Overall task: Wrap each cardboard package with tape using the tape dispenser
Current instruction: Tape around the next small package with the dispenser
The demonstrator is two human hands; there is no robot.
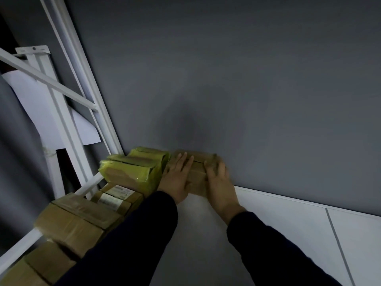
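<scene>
At the table's (268,215) far edge a plain box (197,176) is being pressed between the left hand (177,176) and the right hand (219,181), each grip spread flat. With nothing pinched, the box is probably being left free to slide against the taped packages (132,172).

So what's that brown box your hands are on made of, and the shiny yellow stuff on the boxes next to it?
The brown package looks like plain cardboard: dull, matte brown, with what seems to be a flap seam across the top. The yellow wrapped packages beside it seem covered in glossy plastic tape, since it shines and wrinkles at the corners.
</scene>
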